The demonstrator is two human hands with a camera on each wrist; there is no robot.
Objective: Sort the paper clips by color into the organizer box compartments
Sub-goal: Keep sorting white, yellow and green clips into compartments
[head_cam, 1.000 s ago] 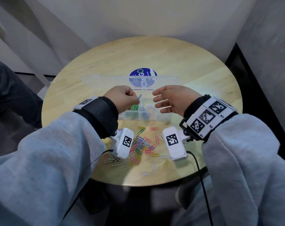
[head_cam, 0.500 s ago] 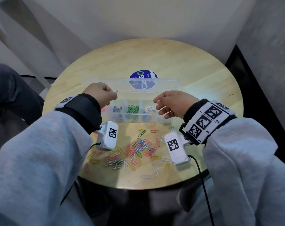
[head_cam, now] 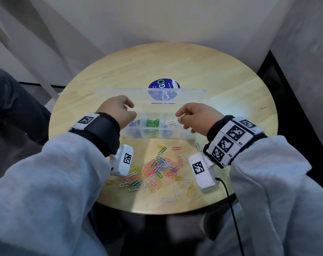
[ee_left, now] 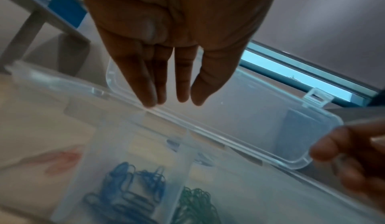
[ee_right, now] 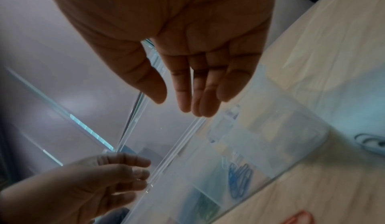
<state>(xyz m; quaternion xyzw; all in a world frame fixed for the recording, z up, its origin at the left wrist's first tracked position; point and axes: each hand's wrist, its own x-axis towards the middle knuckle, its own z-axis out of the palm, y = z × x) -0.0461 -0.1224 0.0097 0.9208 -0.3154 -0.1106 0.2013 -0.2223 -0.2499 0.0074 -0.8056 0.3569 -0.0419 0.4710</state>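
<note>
A clear organizer box [head_cam: 175, 135] sits mid-table with its lid [head_cam: 120, 93] standing open behind it. Its compartments hold blue clips [head_cam: 134, 123], green clips [head_cam: 153, 122] and white clips [head_cam: 171, 123]. A mixed pile of loose paper clips [head_cam: 157, 169] lies on the table in front. My left hand [head_cam: 123, 109] hovers over the box's left part; in the left wrist view its fingers [ee_left: 162, 82] hang straight and empty above blue clips [ee_left: 133, 183], with pink ones [ee_left: 62, 160] one compartment over. My right hand [head_cam: 186, 114] hovers over the right part, with relaxed, empty fingers [ee_right: 198, 96].
The round wooden table [head_cam: 231, 93] has a blue sticker [head_cam: 164, 87] behind the lid. Walls close in behind and at the right. A black cable [head_cam: 231, 200] runs off the near edge. A stray clip [ee_right: 368, 141] lies beside the box's right end.
My left hand moved right, from the box's left end to above the blue compartment. The clip it pinched is no longer in its fingers. The right hand barely shifted.
</note>
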